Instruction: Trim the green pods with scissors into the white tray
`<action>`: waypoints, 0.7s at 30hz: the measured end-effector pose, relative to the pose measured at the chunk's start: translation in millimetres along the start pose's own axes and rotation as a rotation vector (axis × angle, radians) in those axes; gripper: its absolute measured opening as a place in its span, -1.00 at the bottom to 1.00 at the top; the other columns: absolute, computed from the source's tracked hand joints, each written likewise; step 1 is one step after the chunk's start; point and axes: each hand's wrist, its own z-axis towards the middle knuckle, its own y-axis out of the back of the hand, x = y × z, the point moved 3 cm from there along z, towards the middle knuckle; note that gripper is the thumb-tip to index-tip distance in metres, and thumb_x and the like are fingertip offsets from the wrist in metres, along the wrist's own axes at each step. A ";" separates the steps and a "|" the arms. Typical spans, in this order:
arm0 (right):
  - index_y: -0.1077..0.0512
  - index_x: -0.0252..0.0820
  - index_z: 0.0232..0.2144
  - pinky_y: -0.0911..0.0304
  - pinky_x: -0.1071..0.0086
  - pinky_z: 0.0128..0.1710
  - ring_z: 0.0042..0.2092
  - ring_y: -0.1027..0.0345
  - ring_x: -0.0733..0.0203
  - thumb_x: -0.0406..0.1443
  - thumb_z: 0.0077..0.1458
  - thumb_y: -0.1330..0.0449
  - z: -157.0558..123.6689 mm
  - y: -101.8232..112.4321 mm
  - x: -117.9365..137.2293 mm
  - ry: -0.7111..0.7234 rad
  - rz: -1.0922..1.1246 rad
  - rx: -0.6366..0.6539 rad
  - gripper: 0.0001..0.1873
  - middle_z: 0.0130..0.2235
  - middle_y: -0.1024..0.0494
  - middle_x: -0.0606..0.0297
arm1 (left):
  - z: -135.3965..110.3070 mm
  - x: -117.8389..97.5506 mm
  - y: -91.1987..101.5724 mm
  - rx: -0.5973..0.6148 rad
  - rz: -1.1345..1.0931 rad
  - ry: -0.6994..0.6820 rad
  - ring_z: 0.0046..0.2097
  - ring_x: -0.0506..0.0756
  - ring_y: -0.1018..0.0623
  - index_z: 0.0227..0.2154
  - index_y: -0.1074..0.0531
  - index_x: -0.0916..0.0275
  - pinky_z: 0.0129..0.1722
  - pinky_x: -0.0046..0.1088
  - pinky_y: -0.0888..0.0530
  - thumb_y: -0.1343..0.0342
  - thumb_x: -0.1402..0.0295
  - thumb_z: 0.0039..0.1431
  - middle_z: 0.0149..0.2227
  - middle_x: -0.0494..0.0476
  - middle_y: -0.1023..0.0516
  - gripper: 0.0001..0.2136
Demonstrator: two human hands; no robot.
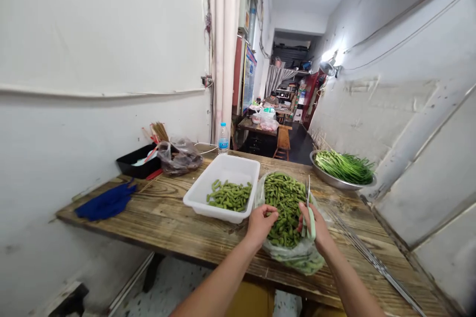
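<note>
A clear plastic bag [297,257] full of green bean pods [284,198] lies on the wooden table [167,223] in front of me. My left hand [260,225] reaches into the bag's left side, fingers curled down among the pods. My right hand [316,225] grips scissors [308,195] with pale green handles, blades pointing up over the bag. Left of the bag stands a white plastic tub [223,166] holding a small pile of pods [228,195].
A metal bowl of green stalks [344,168] sits at the back right. A black tray [139,161], a crumpled bag [180,156], a water bottle [223,138] and a blue cloth [106,203] are at the left. Metal rods [368,252] lie along the right. A person sits far down the corridor.
</note>
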 end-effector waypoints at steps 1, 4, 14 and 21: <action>-0.25 -0.08 -0.33 -0.21 0.31 -0.59 -0.59 -0.24 0.21 0.05 -0.02 -0.17 -2.9 0.3 -0.5 -0.004 -0.003 0.003 -0.62 -0.59 -0.31 0.40 | 0.1 0.6 -0.3 -0.001 -0.019 0.013 -0.55 -0.05 -0.34 -0.38 -0.44 0.33 -0.54 -0.56 -0.23 -0.12 0.38 -0.04 -0.56 0.00 -0.43 -0.85; -0.23 -0.07 -0.33 -0.24 0.30 -0.56 -0.57 -0.26 0.21 0.05 0.02 -0.13 -7.3 2.4 -3.7 -0.001 0.005 0.015 -0.63 -0.54 -0.32 0.37 | 2.2 1.3 -3.5 0.002 -0.102 0.062 -0.58 -0.06 -0.33 -0.34 -0.41 0.33 -0.56 -0.57 -0.22 -0.08 0.40 0.01 -0.60 -0.02 -0.42 -0.86; -0.35 -0.18 -0.23 -0.22 0.30 -0.34 -0.39 -0.31 0.15 0.05 0.02 -0.12 1.6 13.3 34.6 0.393 -0.633 0.129 -0.55 -0.41 -0.44 0.25 | 7.1 -14.3 -6.9 -0.016 -0.415 0.136 -0.51 -0.11 -0.37 -0.35 -0.45 0.35 -0.50 -0.59 -0.28 -0.27 0.37 -0.12 -0.47 0.03 -0.49 -0.76; -0.38 -0.12 -0.22 -0.14 0.37 -0.43 -0.43 -0.31 0.17 -0.03 0.07 -0.11 0.6 16.8 26.6 0.292 -0.850 0.363 -0.66 -0.42 -0.48 0.29 | 14.7 -17.9 -14.9 0.058 -0.558 0.236 -0.56 -0.15 -0.33 -0.44 -0.42 0.37 -0.53 -0.61 -0.24 -0.38 0.31 -0.29 -0.56 -0.02 -0.43 -0.66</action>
